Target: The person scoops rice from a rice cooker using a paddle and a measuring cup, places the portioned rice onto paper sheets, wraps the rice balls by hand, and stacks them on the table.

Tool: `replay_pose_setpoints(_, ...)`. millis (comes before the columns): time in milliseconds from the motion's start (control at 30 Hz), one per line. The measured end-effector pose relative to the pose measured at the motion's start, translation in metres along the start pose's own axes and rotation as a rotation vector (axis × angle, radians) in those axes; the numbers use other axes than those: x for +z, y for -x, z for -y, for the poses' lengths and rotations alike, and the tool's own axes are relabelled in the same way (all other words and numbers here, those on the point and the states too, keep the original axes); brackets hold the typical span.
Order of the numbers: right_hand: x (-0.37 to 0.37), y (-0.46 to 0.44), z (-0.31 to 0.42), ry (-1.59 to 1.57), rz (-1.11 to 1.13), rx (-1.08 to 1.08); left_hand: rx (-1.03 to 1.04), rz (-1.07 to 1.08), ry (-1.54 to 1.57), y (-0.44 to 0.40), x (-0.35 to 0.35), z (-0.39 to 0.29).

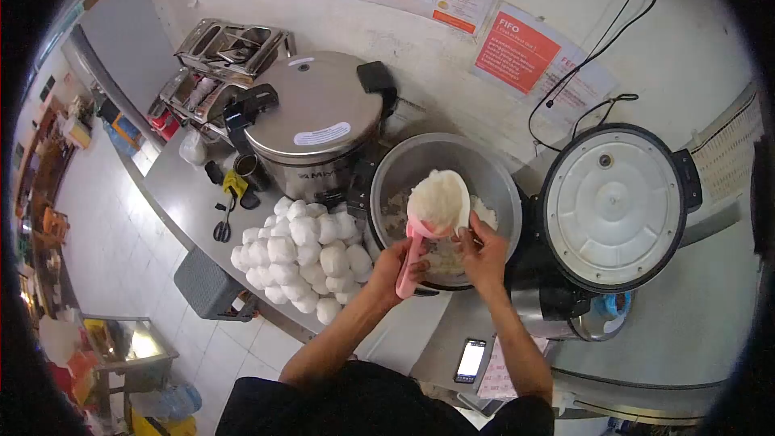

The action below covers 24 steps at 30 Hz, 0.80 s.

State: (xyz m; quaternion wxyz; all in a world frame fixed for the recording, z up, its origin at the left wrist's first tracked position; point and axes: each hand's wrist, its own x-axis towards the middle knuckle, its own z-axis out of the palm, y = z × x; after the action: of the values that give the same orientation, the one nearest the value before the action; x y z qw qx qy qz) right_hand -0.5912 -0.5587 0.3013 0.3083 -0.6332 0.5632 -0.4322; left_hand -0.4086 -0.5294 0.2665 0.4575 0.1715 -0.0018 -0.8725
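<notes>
My left hand [391, 271] is closed round the pink handle of a scoop [410, 265]. The scoop is heaped with cooked white rice [437, 199], held above the open rice cooker [386, 168]. My right hand [484, 255] pinches a white curved utensil [466, 203] against the right side of that heap; its exact kind is unclear. More rice lies low in the cooker's pot, partly hidden by the scoop and hands. Left of the pot, a pile of rounded white bundles [303, 252] rests on the counter, apart from both hands.
A large lidded steel cooker [315, 105] stands behind the bundles. The open cooker's raised lid [611, 206] is at right. Scissors [223, 228] and a metal cup [251, 170] sit at left. A lit phone [470, 361] lies near the front edge. Cables [601, 52] hang on the wall.
</notes>
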Motion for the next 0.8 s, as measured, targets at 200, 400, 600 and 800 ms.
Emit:
replay_pose_setpoints(200, -0.018, 0.008, 0.018, 0.418, -0.012, -0.365, -0.093, 0.074, 0.131, -0.017, -0.012, 0.006)
replay_pose_setpoints(400, -0.018, 0.020, 0.033, 0.485, 0.249, -0.401, -0.072, -0.019, 0.059, -0.017, -0.009, 0.003)
replay_pose_setpoints(600, -0.069, -0.064, 0.028, 0.302, 0.095, -0.138, -0.102, 0.044, -0.103, 0.015, -0.003, -0.011)
replay_pose_setpoints(800, 0.029, -0.124, -0.169, 0.811, 0.669, -0.097, -0.169, -0.080, -0.309, 0.065, 0.001, 0.026)
